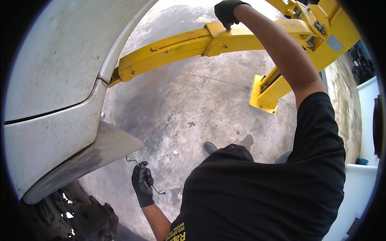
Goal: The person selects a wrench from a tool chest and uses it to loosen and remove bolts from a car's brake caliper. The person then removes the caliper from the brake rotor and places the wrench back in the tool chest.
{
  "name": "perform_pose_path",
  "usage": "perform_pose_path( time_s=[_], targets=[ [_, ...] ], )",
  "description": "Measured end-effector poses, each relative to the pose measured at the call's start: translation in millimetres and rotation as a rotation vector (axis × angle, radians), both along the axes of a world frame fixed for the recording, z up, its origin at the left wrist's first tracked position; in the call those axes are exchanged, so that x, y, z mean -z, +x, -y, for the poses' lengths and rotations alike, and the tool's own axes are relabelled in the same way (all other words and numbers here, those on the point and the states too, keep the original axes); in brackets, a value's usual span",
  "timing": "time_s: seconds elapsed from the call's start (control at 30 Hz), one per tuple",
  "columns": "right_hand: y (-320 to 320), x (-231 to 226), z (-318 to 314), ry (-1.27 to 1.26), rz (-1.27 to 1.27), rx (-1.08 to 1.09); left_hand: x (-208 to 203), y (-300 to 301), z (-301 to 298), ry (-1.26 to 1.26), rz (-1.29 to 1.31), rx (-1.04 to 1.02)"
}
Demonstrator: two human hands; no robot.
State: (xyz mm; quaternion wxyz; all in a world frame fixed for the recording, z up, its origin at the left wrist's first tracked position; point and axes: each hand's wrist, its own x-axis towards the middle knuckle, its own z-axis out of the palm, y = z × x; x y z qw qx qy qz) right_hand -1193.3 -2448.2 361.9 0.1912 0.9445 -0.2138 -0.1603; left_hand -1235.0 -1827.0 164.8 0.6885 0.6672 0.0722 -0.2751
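My left hand [142, 182], in a black glove, is closed around the middle of a bent, double-ended offset wrench [159, 191]. One end of the wrench points up beside the dark mud flap [108, 144] of a white vehicle. Farther off, my right hand [226, 12], also black-gloved, is closed at the top of a yellow vehicle-lift arm [181, 44]. A small metal pin [228, 28] shows just beneath its fingers, which seem to grip the pin's hidden upper part.
The vehicle's dirty white body panel [52, 140] fills the left side, with dark undercarriage parts [88, 215] below. The lift's yellow post [333, 36] rises at the upper right, and a yellow base plate [263, 98] sits on the stained concrete floor. White containers [356, 193] stand at the right edge.
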Motion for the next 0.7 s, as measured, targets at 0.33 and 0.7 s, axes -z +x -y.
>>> perform_pose_path(
  time_s=[0.33,0.7],
  targets=[
    [10,5,41,0.182,-0.023,0.056,1,0,-11,-0.032,0.020,-0.062],
    [-9,27,78,1.023,0.219,0.094,-3,8,1,-0.022,-0.002,0.015]
  ],
)
